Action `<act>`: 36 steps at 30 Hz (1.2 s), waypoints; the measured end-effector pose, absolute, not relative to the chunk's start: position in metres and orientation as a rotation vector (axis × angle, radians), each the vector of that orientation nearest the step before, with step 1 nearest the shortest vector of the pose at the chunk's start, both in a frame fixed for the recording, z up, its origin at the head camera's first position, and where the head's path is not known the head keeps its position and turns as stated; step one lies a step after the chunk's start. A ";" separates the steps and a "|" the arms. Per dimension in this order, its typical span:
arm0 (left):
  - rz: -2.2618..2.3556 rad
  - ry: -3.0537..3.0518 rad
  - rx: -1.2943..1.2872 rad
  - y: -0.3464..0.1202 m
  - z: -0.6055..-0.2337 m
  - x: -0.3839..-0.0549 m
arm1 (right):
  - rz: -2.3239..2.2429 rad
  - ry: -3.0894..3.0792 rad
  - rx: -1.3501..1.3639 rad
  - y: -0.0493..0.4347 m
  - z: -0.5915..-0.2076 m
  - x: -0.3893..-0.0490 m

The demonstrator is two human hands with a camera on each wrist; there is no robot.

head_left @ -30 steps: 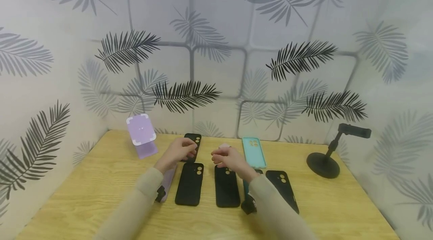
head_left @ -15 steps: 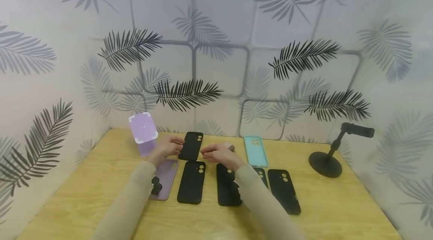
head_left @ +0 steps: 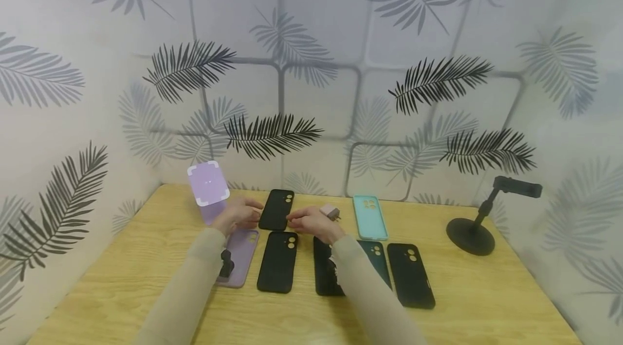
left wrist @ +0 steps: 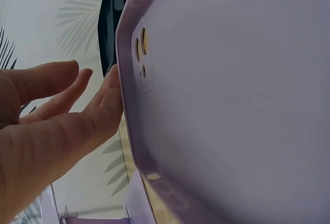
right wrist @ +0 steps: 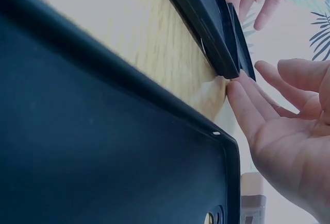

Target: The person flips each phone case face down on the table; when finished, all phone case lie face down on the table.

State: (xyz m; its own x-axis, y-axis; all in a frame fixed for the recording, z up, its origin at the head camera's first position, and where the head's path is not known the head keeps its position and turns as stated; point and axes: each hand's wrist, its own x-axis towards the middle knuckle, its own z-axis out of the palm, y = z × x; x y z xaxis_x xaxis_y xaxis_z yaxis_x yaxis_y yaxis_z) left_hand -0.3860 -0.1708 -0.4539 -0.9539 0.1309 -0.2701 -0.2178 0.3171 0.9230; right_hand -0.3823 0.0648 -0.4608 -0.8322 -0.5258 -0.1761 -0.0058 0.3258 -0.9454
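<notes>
A black phone case [head_left: 276,210] with camera holes lies flat at the back, between the two hands. My left hand [head_left: 239,213] is at its left edge, fingers extended and thumb apart in the left wrist view. On its other side my right hand [head_left: 312,221] has fairly straight fingers, fingertips right at the right edge. Directly in front lies another black phone case [head_left: 277,262]. Below my left wrist is a lavender phone case [head_left: 244,253]. My right forearm partly hides a black case [head_left: 323,269] and a dark teal case [head_left: 377,258].
A light blue phone case [head_left: 370,218] and a small pale charger plug [head_left: 329,211] lie at the back. At right are a black case [head_left: 411,274] and a black stand [head_left: 471,236]. A purple phone stand [head_left: 208,184] stands back left, before the patterned wall.
My left hand has moved left from over the back black case to its left edge. My right hand has moved left to that case's right edge, uncovering the charger plug.
</notes>
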 end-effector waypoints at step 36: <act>1.845 2.088 0.023 -0.136 -0.444 -0.389 | -1.685 2.096 -0.418 0.046 -0.452 -0.378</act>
